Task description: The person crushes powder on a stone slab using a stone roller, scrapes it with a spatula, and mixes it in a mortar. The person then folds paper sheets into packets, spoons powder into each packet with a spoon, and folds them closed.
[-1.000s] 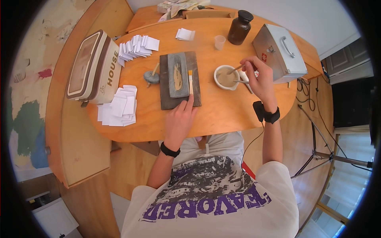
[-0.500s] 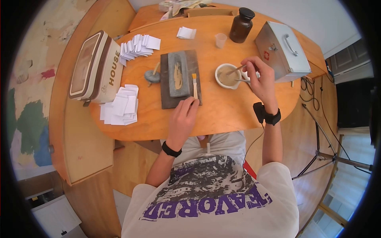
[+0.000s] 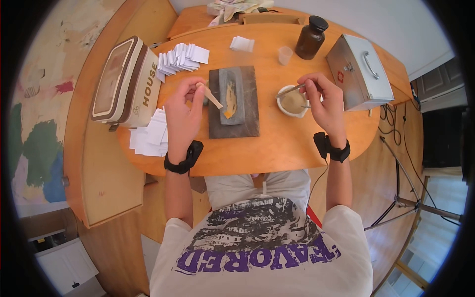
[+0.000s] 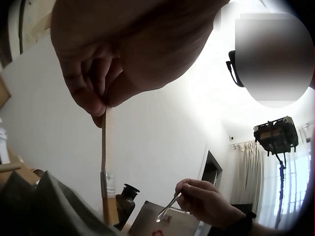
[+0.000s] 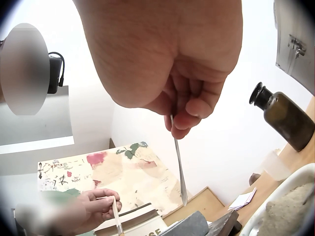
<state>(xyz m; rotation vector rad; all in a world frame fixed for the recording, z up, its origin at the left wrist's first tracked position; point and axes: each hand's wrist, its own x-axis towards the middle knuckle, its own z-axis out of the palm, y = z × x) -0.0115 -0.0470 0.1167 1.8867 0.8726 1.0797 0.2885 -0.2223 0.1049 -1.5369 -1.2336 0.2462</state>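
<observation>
The left hand (image 3: 183, 110) pinches the handle end of a flat brush (image 3: 213, 99), whose yellow bristles touch the tan-smeared hollow of a grey stone block (image 3: 239, 104). That block lies on a dark slab (image 3: 251, 123). In the left wrist view the brush (image 4: 107, 162) points down from the fingertips. The right hand (image 3: 324, 101) pinches a thin metal tool (image 3: 292, 91) above a white bowl (image 3: 298, 114) of tan powder or paste; the tool's flat tip (image 5: 183, 196) shows in the right wrist view. A second tool's end appears to rest in the bowl, partly hidden by the hand.
White paper packets (image 3: 180, 59) and loose papers (image 3: 148, 138) lie beside a box lettered HOUSE (image 3: 141, 96). More papers (image 3: 242, 44), a plastic cup (image 3: 284, 55), a dark bottle (image 3: 310, 39) and a metal case (image 3: 361, 74) stand farther back.
The left hand has lifted the brush off the slab's right side and moved left, bringing its bristles onto the block. The right hand has raised its tool from the bowl.
</observation>
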